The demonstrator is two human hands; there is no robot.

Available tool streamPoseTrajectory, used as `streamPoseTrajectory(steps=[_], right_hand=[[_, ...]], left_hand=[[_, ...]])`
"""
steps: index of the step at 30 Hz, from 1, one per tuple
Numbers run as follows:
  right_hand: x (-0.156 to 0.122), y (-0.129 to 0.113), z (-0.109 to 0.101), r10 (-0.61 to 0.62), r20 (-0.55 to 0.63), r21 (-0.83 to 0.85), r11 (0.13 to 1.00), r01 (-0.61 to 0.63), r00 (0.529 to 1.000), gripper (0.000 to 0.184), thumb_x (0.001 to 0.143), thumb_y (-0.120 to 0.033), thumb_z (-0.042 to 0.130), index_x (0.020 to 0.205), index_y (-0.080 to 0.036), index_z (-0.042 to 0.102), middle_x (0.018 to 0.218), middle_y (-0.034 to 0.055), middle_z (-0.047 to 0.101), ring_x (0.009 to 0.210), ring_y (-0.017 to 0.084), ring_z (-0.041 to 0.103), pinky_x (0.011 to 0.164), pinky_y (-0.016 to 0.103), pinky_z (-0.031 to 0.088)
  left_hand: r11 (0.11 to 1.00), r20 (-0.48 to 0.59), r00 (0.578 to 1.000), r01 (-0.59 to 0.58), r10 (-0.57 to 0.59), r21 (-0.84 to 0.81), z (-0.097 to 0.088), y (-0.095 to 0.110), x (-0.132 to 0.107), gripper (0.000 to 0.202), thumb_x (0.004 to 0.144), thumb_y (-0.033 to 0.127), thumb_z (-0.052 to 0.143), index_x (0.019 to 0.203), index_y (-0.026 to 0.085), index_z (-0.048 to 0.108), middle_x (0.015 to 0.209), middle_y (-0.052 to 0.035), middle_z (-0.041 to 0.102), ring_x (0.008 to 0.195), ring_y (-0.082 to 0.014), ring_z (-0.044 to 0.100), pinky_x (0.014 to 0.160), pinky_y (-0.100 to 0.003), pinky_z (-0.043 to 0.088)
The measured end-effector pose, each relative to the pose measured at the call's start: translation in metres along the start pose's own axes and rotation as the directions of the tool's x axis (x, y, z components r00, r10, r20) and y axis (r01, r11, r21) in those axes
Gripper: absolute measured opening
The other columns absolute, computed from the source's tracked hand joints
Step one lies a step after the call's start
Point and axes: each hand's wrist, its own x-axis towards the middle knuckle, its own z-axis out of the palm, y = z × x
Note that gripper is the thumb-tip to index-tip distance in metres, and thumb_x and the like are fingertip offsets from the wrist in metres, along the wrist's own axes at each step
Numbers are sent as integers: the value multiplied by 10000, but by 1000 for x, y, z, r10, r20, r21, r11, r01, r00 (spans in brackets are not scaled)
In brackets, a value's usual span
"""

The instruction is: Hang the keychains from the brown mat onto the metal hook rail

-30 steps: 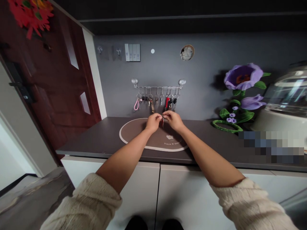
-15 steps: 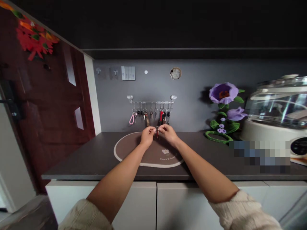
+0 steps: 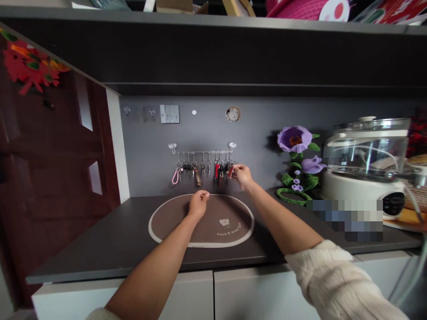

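My right hand (image 3: pixel 243 176) pinches a bunch of keys with a red tag (image 3: pixel 231 171) at the right end of the key rack (image 3: pixel 203 153). Whether their ring sits on the last hook I cannot tell, as other keys crowd behind it. My left hand (image 3: pixel 199 204) is above the brown oval mat (image 3: pixel 173 222), its fingers curled together with nothing visible in them. Along the clear rack hang several keys, among them ones with a pink loop (image 3: pixel 175 177), a patterned fob (image 3: pixel 198 177) and a red fob (image 3: pixel 216 170).
Purple artificial flowers (image 3: pixel 295 140) stand right of the mat on the dark counter (image 3: pixel 100 242). Farther right is a white appliance with a clear top (image 3: pixel 363 186). A deep shelf (image 3: pixel 213 53) overhangs the counter. At left is a dark red door (image 3: pixel 60 178).
Both hands were together at the keys over the mat. The right has carried them up and right to the rack's end; the left has let go and drawn back. The view has tilted up.
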Motion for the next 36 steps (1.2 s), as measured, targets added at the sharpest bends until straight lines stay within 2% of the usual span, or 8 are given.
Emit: streamPoseTrajectory(steps=[5, 11, 19, 22, 28, 36], right_hand=[[29, -12, -6, 70, -81, 3, 998, -70, 994, 109, 760, -108, 415, 685, -147, 485, 524, 0, 518, 489, 80, 521, 549, 235, 494], [49, -15, -2, 119, -83, -16, 993, -121, 989, 112, 766, -103, 425, 686, -134, 497, 515, -4, 515, 469, 76, 515, 529, 253, 496], [53, -14, 1, 164, -82, -49, 985, -168, 983, 115, 753, -92, 435, 668, -127, 502, 499, 3, 518, 450, 79, 506, 515, 251, 489], [55, -10, 0, 172, -116, -70, 981, -181, 978, 114, 745, -99, 455, 644, -131, 498, 491, -2, 505, 446, 82, 504, 500, 248, 481], [58, 4, -2, 148, -105, -152, 975, -163, 983, 128, 766, -117, 441, 653, -142, 495, 489, -7, 495, 426, 62, 463, 460, 202, 432], [54, 12, 0, 123, -86, -152, 979, -135, 989, 155, 800, -155, 404, 664, -153, 479, 593, 12, 538, 522, 66, 499, 577, 222, 438]], left_hand=[[1000, 7, 1000, 8, -8, 26, 1, -4, 0, 134, 700, 241, 492, 684, 145, 584, 601, -5, 565, 539, -101, 487, 539, -217, 374], [999, 16, 1000, 25, -26, 44, 2, -5, 1, 146, 707, 247, 482, 685, 140, 578, 605, -5, 559, 535, -95, 480, 536, -212, 367], [998, 11, 999, 45, -45, 45, 1, -5, 0, 135, 713, 241, 478, 676, 147, 567, 600, 2, 558, 528, -90, 481, 529, -206, 367], [998, 7, 998, 55, -55, 38, 1, -5, 1, 127, 716, 231, 478, 677, 147, 565, 597, 4, 555, 523, -86, 478, 525, -202, 365], [996, 5, 997, 78, -78, 43, 0, -2, 0, 117, 717, 208, 471, 676, 143, 559, 591, 8, 546, 510, -81, 465, 516, -199, 357], [991, 14, 991, 133, -133, 15, 1, -3, -1, 92, 721, 193, 492, 726, 135, 564, 618, 1, 548, 525, -76, 463, 529, -198, 364]])
